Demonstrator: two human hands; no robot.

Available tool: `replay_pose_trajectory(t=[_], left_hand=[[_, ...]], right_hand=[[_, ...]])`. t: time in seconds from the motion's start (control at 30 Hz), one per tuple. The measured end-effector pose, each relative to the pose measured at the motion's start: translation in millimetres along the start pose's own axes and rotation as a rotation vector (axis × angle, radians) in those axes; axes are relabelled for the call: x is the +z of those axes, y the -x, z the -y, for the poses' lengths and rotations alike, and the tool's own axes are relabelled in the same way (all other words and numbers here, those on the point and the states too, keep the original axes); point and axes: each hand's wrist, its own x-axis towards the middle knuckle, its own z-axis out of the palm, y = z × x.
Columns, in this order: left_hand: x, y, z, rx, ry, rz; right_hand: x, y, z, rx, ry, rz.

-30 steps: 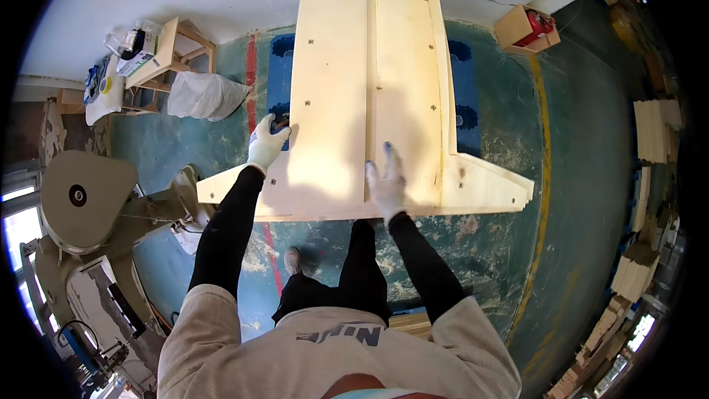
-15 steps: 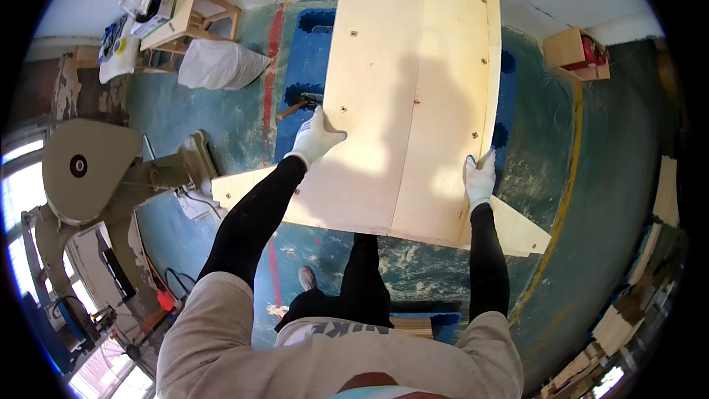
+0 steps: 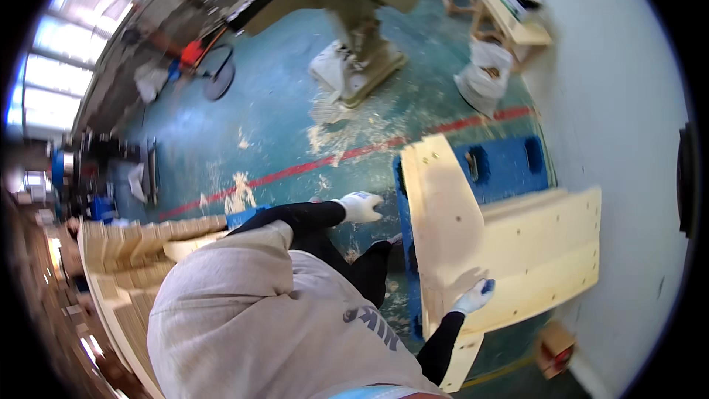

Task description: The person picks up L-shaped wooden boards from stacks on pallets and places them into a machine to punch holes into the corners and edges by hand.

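A large pale wooden panel assembly (image 3: 528, 262), dotted with screw or nail heads, lies on a blue pallet (image 3: 509, 170). A crosswise board (image 3: 443, 214) runs along its near end and sticks out on both sides. My left hand (image 3: 360, 207), in a white glove, hangs over the floor left of the pallet, touching nothing, its fingers apart. Close over the panel, near the crosswise board, my right hand (image 3: 473, 297) wears a white glove with blue fingertips. It grips nothing; its fingers look loosely spread, and I cannot tell if it touches the wood.
Stacked wooden pieces (image 3: 148, 251) stand at the left behind my arm. A beige machine base (image 3: 362, 74) rises ahead. A white sack (image 3: 485, 77) sits by a wooden stool (image 3: 517, 26). A box with something red (image 3: 554, 347) is by the wall (image 3: 628, 103).
My view has swung to the left. Both hands have let go of the panel; the left has moved away from it, while the right stays near. The panel still lies on the pallet.
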Motion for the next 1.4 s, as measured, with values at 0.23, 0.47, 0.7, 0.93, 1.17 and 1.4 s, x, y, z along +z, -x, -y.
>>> replay_pose_trajectory(t=[0.23,0.47,0.7,0.93,1.17,1.4], left_hand=[[-37,209,244,-0.446,0.235,-0.149],[-63,304,383,-0.613,0.590,-0.561],[-89,319,470,-0.571,0.827,-0.767],[-127,344,558,-0.625,1.206,-1.030],[-197,344,642,-0.781,1.566,-0.882],[-329,323,791,-0.745,1.421,-0.623]], right_hand=[[216,225,212,0.029,-0.325,0.757],[391,463,403,-0.153,-0.448,1.261],[555,589,513,-0.174,-0.604,1.435],[684,633,571,-0.011,-0.681,1.366],[739,657,601,0.277,-0.923,1.207],[760,678,592,0.305,-1.103,0.991]])
